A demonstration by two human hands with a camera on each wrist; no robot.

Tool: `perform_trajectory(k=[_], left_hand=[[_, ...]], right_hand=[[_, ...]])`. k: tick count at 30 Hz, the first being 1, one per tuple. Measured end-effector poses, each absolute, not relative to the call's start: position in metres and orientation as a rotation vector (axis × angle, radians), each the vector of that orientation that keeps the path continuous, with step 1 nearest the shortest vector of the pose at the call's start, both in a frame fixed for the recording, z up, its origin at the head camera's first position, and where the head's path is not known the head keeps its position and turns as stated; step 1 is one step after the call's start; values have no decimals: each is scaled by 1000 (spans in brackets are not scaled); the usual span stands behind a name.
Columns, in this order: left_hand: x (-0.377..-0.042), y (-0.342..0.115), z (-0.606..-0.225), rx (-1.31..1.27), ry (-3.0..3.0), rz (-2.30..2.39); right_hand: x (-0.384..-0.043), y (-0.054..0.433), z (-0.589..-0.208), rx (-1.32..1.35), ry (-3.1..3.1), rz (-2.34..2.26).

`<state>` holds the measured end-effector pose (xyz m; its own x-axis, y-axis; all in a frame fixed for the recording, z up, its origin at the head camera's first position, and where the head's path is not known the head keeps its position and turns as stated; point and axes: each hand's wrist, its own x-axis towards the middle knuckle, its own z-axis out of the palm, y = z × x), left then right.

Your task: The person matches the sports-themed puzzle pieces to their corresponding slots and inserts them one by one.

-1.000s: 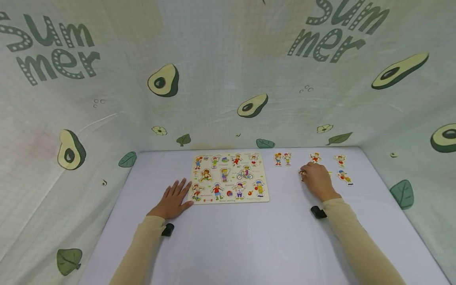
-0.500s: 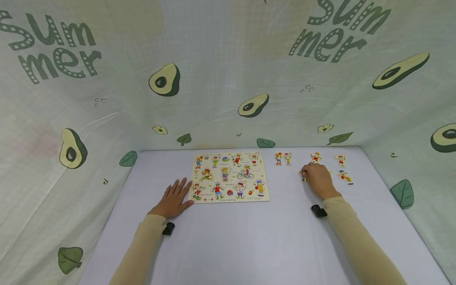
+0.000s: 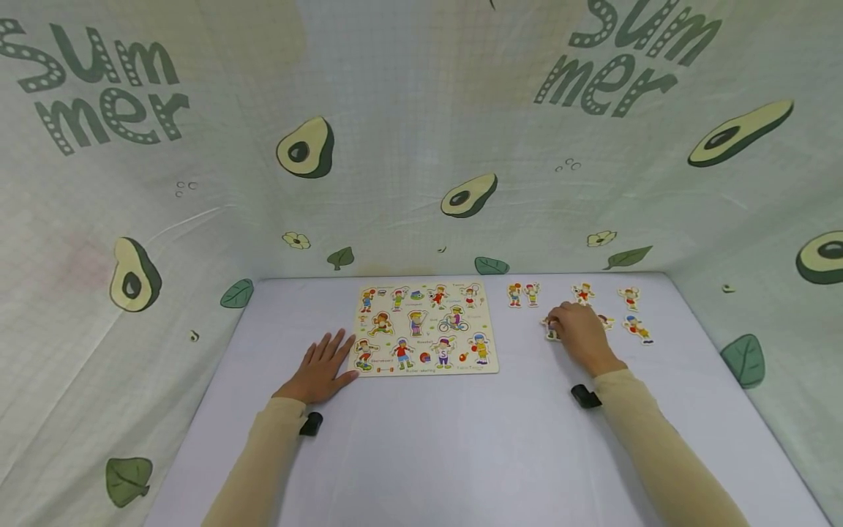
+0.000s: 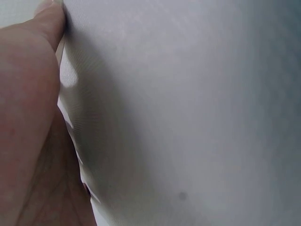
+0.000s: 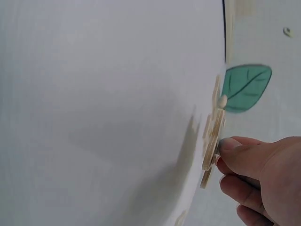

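Observation:
My right hand (image 3: pixel 581 333) pinches a small wooden puzzle piece (image 3: pixel 550 331) with a child figure on it, at the right of the table. In the right wrist view the thumb and fingers hold this puzzle piece (image 5: pixel 213 141) almost edge-on to the camera, just off the surface. My left hand (image 3: pixel 317 372) lies flat with fingers spread, its thumb and fingertips at the left edge of the puzzle board (image 3: pixel 490 364). That board is cream, printed with children at sports and several labels. The left wrist view shows only part of the left hand (image 4: pixel 28 113) against the white surface.
Several loose figure pieces lie around the right hand: a pair including a red-and-blue figure (image 3: pixel 514 295), a red figure (image 3: pixel 582 293), another figure (image 3: pixel 630 296) and a blue-capped one (image 3: pixel 637 329). A patterned cloth (image 3: pixel 388 183) hangs behind the white table (image 3: pixel 428 446).
My right hand has moved slightly left with the puzzle piece, uncovering more of a loose piece on its right. The left hand stays in place at the board.

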<state>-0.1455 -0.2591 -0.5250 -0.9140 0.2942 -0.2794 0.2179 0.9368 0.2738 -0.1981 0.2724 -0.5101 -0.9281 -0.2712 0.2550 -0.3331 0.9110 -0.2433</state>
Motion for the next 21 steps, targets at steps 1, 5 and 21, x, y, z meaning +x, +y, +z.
perform_trajectory(k=[1,5,21], left_hand=[[-146,-259,-525,377,2774,338],[-146,-260,-526,378,2775,337],[-147,-261,-528,391,2783,345]], right_hand=[[-197,268,-509,474,-2850,423],[-191,250,-505,541,-2819,425],[-179,177,-501,716,-2735,438]])
